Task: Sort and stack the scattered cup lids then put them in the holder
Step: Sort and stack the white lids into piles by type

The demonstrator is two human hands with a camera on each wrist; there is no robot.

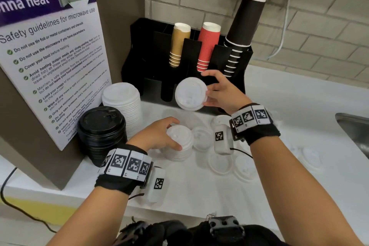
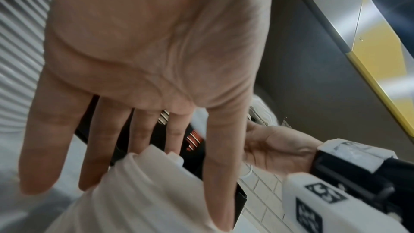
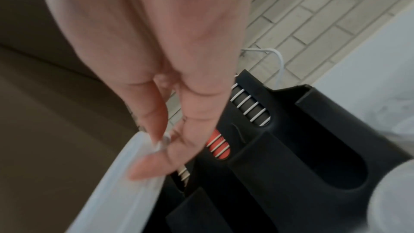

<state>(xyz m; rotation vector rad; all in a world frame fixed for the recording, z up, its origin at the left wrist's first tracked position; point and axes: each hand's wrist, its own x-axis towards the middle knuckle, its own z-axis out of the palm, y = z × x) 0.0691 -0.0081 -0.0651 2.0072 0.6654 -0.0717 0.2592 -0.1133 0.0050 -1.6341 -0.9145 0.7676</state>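
Lid pinched at rim by R hand, nr holder | L hand grips lid stack

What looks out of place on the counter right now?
Loose lids lie scattered on the counter right of the lid stack under the left hand. The tall black cup stack leans right above the holder.

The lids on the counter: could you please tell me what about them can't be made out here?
- Clear lids, head view: faint against the white counter; number unclear.
- Small white stack: left hand covers it in head view, blurred in left wrist view; count unclear.
- Holder, front slots, head view: dark, partly behind the lid in the right hand.
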